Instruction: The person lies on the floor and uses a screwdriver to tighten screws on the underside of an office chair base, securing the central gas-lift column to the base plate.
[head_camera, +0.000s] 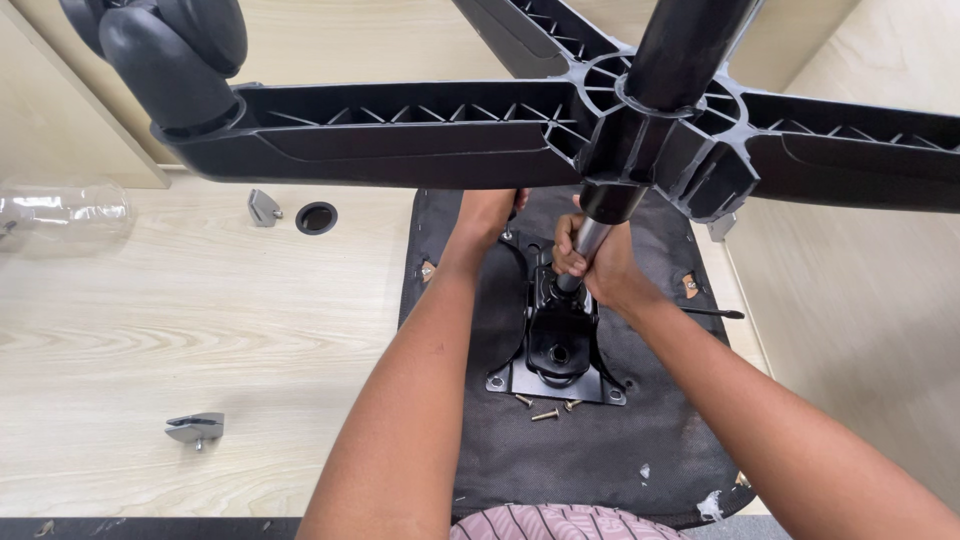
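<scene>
Gripping the gas lift cylinder (592, 240) with our right hand (597, 262), fingers wrapped fully around its shiny shaft, we hold it where it meets the black tilt mechanism (556, 340) bolted to the upturned seat underside (600, 440). Our left hand (487, 212) reaches past the mechanism to the far edge of the seat; its fingers hide under the star base (420, 130), so we cannot tell how far they close. A caster (175, 55) sits on one arm's end. Loose screws (545, 413) lie just beside the mounting plate. Metal brackets (195, 428) rest on the wooden table (150, 330).
</scene>
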